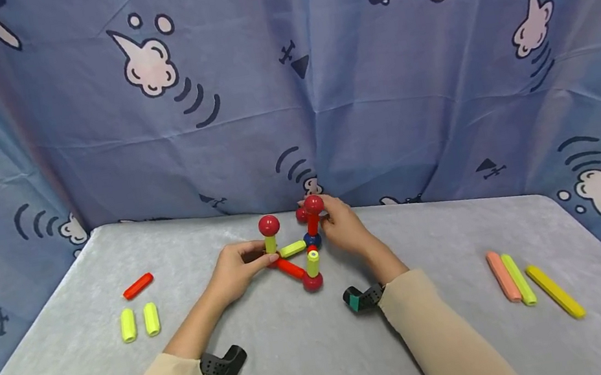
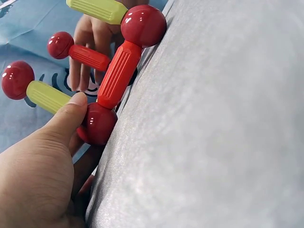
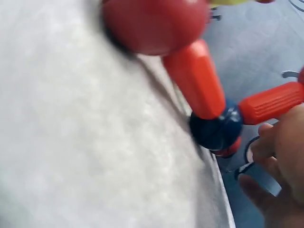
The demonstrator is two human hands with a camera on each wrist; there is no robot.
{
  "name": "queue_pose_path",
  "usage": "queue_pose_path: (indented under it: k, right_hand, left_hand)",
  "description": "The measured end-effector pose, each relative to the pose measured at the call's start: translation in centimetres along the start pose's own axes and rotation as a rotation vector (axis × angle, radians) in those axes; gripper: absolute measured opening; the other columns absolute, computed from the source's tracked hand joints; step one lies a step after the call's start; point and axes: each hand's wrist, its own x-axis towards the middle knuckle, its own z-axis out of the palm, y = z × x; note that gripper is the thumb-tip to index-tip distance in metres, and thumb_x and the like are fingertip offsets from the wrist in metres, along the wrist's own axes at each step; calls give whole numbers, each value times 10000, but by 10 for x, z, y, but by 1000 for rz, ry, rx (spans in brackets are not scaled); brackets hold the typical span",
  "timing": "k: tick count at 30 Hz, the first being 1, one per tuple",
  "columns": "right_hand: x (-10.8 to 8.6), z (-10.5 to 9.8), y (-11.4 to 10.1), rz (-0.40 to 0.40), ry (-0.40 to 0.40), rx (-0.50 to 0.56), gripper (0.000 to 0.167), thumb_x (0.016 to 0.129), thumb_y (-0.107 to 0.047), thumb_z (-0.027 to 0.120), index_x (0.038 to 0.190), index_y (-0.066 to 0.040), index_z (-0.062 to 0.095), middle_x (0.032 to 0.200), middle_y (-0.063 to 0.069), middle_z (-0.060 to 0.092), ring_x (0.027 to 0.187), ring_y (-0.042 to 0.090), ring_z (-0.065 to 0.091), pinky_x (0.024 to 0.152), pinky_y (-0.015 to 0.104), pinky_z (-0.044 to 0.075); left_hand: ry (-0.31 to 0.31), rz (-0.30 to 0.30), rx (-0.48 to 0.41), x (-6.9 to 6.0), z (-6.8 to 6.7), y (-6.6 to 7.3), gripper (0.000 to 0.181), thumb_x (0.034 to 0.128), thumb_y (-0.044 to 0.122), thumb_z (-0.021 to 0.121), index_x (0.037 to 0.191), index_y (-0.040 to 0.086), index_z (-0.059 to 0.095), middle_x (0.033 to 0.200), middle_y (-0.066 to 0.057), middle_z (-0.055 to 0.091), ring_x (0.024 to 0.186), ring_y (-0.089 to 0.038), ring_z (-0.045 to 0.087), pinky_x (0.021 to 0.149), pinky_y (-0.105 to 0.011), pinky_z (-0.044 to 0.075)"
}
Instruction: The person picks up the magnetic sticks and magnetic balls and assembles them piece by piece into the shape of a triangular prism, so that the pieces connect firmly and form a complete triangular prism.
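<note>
Head view: my left hand (image 1: 237,269) is pinching the left red ball (image 2: 100,124) of the frame (image 1: 290,269), which is resting mid-table. My right hand (image 1: 344,228) is sitting beside the upright red stick (image 1: 313,225) — whether it's gripping anything, I can't tell. I'm probably building the frame upward — the bare yellow stick (image 1: 313,265) seemingly calling for a ball and a steady base.

Loose: three lime rods (image 1: 128,325), one red rod (image 1: 138,286), one salmon rod (image 1: 503,276), one yellow rod (image 1: 555,291). Visibly joined: three red bars (image 1: 290,268), three lime bars (image 1: 292,249). Five red balls (image 1: 268,225) visible, one blue ball (image 1: 312,240).
</note>
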Motion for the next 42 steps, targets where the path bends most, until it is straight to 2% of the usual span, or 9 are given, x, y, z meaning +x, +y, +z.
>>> queue_pose_path:
  k: [3,7,12,16,19,25,30,36,42]
  right_hand:
    - [-1,3,4,-29,-121,-23,598,920,114,443,1460,-120,545,1615,101,400,1502,362,343,1244,582,248]
    - [-3,4,6,-2,-182,-46,622,929,103,420,1495,-139,499,1602,103,416,1500,358,326,1250,571,241]
    - [-4,3,9,-4,-119,-142,509,927,80,487,1400,-79,584,1488,159,487,1380,365,447,1188,546,360]
    - [-6,4,12,9,-39,-258,330,965,-44,604,1288,-78,658,1384,146,534,1259,337,545,1069,520,483]
    - [-7,5,14,49,8,-283,342,961,-118,668,1303,-101,651,1291,128,578,1161,303,616,1004,491,533]
    - [-12,-2,20,113,28,-146,350,939,-178,724,1274,-106,656,1211,138,630,1079,300,660,983,455,557]
    - [-21,-33,17,109,-4,88,337,915,-254,760,1221,-123,704,1191,116,702,987,277,679,861,413,583]
    - [-28,-69,-2,41,-181,285,317,903,-205,752,1203,-109,716,1146,113,729,962,243,662,860,395,566]
    - [-28,-72,-28,-60,-383,335,333,871,-113,774,1199,-80,727,1112,154,717,862,236,653,762,343,574]
  left_hand:
    - [-5,0,1,0,2,1,335,895,250,780,1179,73,754,1133,-94,766,1037,-216,708,940,-401,578]
    - [6,7,2,0,2,3,329,896,249,779,1172,72,757,1127,-96,768,1037,-221,712,937,-409,578]
    - [-2,7,0,-1,3,4,327,899,247,776,1173,68,755,1129,-98,767,1040,-222,712,936,-408,578]
    - [4,3,-2,-2,3,2,323,897,244,778,1166,67,756,1118,-98,769,1035,-224,713,938,-415,576]
    - [6,5,0,-3,4,1,332,895,253,780,1168,67,755,1116,-99,769,1038,-227,713,943,-423,574]
    - [4,0,7,-4,4,-1,341,894,264,781,1172,70,753,1119,-96,768,1041,-225,711,947,-423,570]
    - [7,-1,8,-3,3,2,357,891,275,785,1182,71,752,1134,-99,766,1059,-238,711,958,-431,569]
    - [9,9,4,-2,1,3,346,888,255,787,1173,62,755,1134,-111,766,1058,-252,714,951,-435,573]
    - [10,15,10,-2,1,0,335,886,254,789,1162,67,759,1120,-105,771,1038,-237,721,934,-423,580]
